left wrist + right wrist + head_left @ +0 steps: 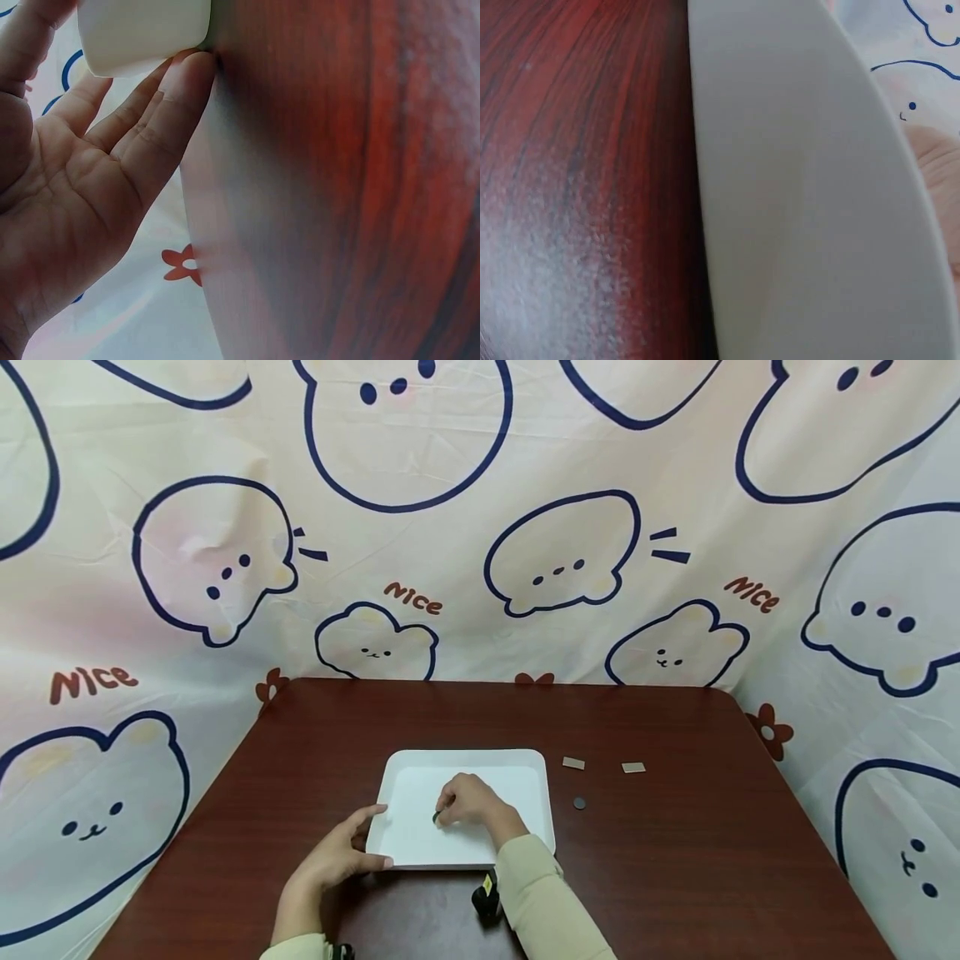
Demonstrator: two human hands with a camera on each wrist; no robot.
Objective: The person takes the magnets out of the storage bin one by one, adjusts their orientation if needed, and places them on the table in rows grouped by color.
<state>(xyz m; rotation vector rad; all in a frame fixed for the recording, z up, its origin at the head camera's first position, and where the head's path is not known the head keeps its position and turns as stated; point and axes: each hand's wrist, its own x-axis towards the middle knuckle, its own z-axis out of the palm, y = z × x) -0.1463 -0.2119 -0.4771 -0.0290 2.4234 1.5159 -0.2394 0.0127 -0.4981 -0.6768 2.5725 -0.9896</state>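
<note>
A white rectangular tray with rounded corners lies on the table. At its left side my left hand holds the rim, thumb near the front corner and fingers farther back. The left wrist view shows that hand's fingertips against the tray's outer wall. Over the middle of the tray, my right hand pinches a small dark object, mostly covered by the fingers; its kind is hard to tell. In the right wrist view the tray's side wall hides most of the right hand.
On the brown wooden table, right of the tray, lie a small dark round disc and two small beige rectangular pieces, one nearer and one farther right. A printed curtain hangs behind and beside the table.
</note>
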